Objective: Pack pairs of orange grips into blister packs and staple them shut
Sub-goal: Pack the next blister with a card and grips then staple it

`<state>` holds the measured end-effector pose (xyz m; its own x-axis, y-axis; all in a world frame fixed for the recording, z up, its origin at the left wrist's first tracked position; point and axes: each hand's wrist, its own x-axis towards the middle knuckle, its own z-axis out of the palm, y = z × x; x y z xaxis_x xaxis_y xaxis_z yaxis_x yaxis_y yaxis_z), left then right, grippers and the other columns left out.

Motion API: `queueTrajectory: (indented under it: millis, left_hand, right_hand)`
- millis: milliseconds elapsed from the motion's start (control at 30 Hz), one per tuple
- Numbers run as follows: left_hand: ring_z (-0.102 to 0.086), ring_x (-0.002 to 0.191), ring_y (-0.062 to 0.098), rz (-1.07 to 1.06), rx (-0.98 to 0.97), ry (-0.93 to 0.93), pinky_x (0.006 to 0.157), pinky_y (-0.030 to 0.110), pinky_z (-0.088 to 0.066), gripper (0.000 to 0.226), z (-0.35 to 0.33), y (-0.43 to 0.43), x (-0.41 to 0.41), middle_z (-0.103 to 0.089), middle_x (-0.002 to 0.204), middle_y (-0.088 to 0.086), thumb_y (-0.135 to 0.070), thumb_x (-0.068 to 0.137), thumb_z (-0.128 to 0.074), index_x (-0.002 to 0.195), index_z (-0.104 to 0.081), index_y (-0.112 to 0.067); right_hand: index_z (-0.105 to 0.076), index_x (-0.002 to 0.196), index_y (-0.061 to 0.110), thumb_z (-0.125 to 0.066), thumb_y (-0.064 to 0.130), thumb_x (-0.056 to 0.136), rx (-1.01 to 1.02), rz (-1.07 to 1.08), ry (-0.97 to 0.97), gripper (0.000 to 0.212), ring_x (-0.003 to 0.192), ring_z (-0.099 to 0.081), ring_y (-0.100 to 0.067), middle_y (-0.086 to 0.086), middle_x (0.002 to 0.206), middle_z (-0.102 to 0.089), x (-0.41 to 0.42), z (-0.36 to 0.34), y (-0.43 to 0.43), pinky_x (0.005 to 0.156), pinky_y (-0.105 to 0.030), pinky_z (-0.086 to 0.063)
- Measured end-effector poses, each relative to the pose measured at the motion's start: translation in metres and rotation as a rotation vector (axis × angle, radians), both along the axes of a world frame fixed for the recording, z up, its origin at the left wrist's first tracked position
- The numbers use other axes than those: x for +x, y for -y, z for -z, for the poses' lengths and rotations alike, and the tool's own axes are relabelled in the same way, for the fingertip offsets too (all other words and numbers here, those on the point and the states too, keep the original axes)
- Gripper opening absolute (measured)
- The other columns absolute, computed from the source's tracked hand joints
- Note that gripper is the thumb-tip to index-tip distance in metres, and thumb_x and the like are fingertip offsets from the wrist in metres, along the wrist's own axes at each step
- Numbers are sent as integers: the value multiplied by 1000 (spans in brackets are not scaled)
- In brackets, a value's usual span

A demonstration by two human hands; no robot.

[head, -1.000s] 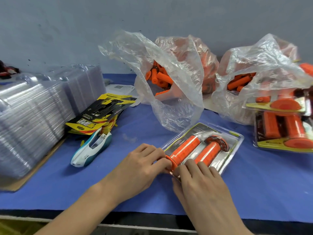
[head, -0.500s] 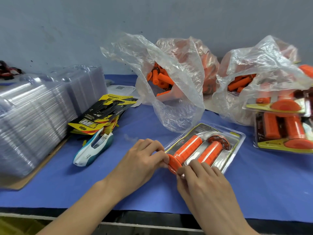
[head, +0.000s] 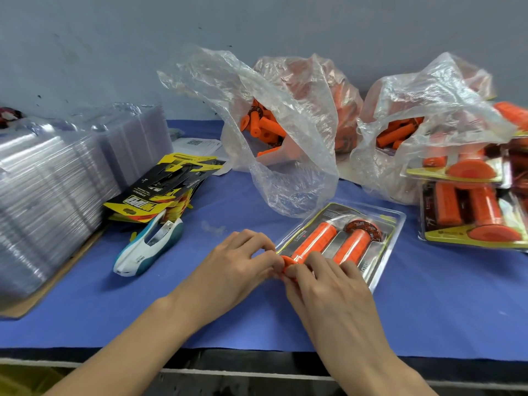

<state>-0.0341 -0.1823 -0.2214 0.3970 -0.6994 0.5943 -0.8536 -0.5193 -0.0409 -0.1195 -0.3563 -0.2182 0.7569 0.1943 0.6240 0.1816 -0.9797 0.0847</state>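
1. Near the middle of the table's (head: pixel 428 310) front edge lies a blister pack (head: pixel 381 224), turned aslant, with an orange grip (head: pixel 314 241) and a second orange grip (head: pixel 355 247) side by side in it.
2. The orange grip's flanged near end sits at the pack's near corner, directly between the two hands.
3. The left hand (head: pixel 237 267) has its grip pinched on that flange from the left, thumb and forefinger curled, the other fingers arched above.
4. The right hand (head: pixel 328 284) pinches the same flange from the right with curled fingertips; its other fingers lie across the pack's near end.
5. Both forearms reach in over the front edge and converge.
6. A white-and-teal stapler (head: pixel 148 247) lies left of the left hand, card inserts (head: pixel 163 195) behind it, stacked clear shells (head: pixel 43 195) at the left edge.
7. Plastic bags (head: pixel 285 124) of loose grips stand toward the rear edge; filled packs (head: pixel 471 218) lie at the right edge.
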Motion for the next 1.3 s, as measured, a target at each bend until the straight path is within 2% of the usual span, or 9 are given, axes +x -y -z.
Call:
queueTrajectory:
  millis: [267,400,467,600,833,967,1067,1200,1300]
  left_hand:
    - [-58,87,21,-92,-16,84,69,33,-48,12,0,3,13,-63,98,-2,-26,93,-60,87,-67,-18]
    - [-60,85,24,-162,-25,60,67,37,-52,10,-1,-2,24,-64,96,0,-23,84,-78,85,-69,-17]
    - [-58,88,22,-147,-31,53,71,35,-50,11,1,-2,24,-63,100,0,-24,85,-76,87,-68,-18]
    - [-52,93,19,-60,-45,43,81,29,-41,7,9,5,16,-57,110,-2,-30,93,-61,97,-65,-26]
    - [-52,90,19,-21,-52,115,80,31,-42,2,11,8,19,-58,98,0,-29,93,-65,93,-65,-27]
    - [-54,88,18,-34,-52,132,78,31,-42,11,4,6,22,-60,94,-2,-40,97,-59,92,-61,-30]
    - [-58,88,21,-71,-34,138,76,34,-45,30,0,3,24,-62,95,-2,-49,98,-50,87,-65,-26]
    - [-60,89,25,-124,15,155,75,37,-46,43,-1,-6,29,-64,97,1,-60,91,-56,80,-65,-19]
    - [-61,91,25,-123,55,134,77,37,-48,45,-1,-10,28,-64,102,3,-60,90,-56,81,-65,-17]
  right_hand:
    - [-54,73,20,-69,28,85,-55,93,39,22,61,-50,-26,-3,68,-51,4,-4,-4,58,-39,-39]
    - [-57,71,19,-72,26,83,-49,133,9,20,61,-52,-27,-3,66,-54,5,-4,-6,60,-39,-44]
    - [-58,69,19,-73,25,82,-22,138,14,21,60,-54,-26,-2,65,-55,7,-3,-6,60,-37,-45]
    - [-58,68,20,-72,24,84,4,113,45,22,60,-54,-25,-1,65,-55,11,-1,-4,59,-38,-45]
    - [-58,70,20,-68,26,87,-6,51,43,21,62,-55,-24,0,67,-55,10,2,0,60,-37,-45]
    - [-58,70,21,-68,27,87,3,42,20,21,62,-56,-24,1,67,-56,12,-1,0,61,-38,-45]
    - [-58,69,20,-68,28,86,6,36,10,21,61,-56,-24,0,67,-57,13,-3,-1,61,-37,-46]
    - [-59,69,20,-68,30,86,17,20,7,21,63,-55,-23,1,67,-57,11,-8,-1,61,-37,-47]
    - [-57,69,21,-68,29,85,9,5,11,21,63,-54,-23,1,67,-55,9,-9,0,60,-37,-46]
